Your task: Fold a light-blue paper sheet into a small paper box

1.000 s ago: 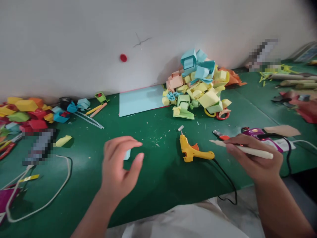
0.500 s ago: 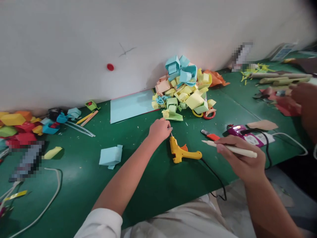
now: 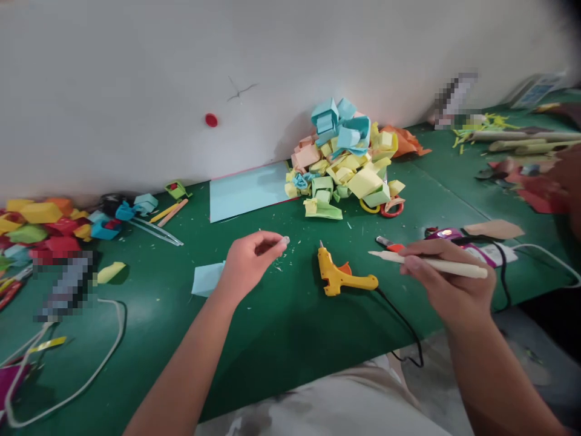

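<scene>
My left hand (image 3: 249, 263) pinches a small, clear whitish bit (image 3: 285, 240) between thumb and fingertips, above the green table. My right hand (image 3: 454, 281) grips a cream pen-shaped stick (image 3: 447, 266), its pointed tip facing left. Between the hands a yellow glue gun (image 3: 333, 275) lies on its side, nozzle toward the back, untouched. A pale blue folded paper piece (image 3: 207, 278) is partly covered by my left hand and wrist. Just behind the right hand's stick lies a cutter knife (image 3: 388, 244), partly hidden.
A heap of folded paper pieces (image 3: 349, 163) stands by the wall beside a light blue sheet (image 3: 249, 191). Scissors (image 3: 391, 208) poke out beneath it. Colourful paper blocks (image 3: 40, 224) and a white cable (image 3: 120, 339) lie left. A co-worker's arm (image 3: 569, 175) is at the right edge.
My left hand has moved left and toward me, away from the glue gun's nozzle, with the small clear bit in its fingers. My right hand keeps holding the stick.
</scene>
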`<state>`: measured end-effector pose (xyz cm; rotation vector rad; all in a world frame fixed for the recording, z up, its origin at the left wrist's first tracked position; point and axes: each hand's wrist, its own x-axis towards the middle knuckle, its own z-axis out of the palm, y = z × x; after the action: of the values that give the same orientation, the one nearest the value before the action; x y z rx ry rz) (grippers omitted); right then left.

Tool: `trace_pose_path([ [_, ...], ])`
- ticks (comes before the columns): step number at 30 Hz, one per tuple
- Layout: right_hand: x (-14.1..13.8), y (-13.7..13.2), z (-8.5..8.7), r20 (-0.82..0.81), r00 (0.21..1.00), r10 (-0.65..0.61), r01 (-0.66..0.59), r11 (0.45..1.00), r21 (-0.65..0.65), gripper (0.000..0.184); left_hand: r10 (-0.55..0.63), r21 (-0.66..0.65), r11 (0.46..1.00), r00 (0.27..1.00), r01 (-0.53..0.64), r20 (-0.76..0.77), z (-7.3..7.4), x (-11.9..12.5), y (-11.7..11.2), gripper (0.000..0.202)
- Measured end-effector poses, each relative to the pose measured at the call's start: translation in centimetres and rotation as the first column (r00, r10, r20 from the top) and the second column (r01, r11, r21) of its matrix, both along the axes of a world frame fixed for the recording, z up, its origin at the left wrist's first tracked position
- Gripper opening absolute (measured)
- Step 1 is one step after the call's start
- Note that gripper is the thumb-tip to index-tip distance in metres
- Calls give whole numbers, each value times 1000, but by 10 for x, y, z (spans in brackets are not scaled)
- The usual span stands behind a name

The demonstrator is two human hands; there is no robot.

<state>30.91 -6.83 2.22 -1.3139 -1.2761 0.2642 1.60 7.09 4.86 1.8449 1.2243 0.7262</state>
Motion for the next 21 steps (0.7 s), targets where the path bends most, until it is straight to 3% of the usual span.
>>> trace_pose_path([
  [4, -30, 10, 8, -289, 920, 265, -264, 964, 43, 11, -25, -154, 987, 984, 53, 179, 14, -10, -39, 25],
  [9, -65, 17, 25, -325, 826, 460, -485, 874, 5, 7, -83, -180, 975, 962, 132, 259, 21, -13, -64, 14],
  [13, -76, 16, 28, -323, 782, 533, -563, 827, 3, 4, -93, -200, 966, 940, 165, 329, 20, -16, -74, 10],
  [21, -83, 10, 24, -357, 751, 556, -608, 792, -46, 7, -96, -102, 985, 927, 142, 363, 14, -18, -83, 10],
])
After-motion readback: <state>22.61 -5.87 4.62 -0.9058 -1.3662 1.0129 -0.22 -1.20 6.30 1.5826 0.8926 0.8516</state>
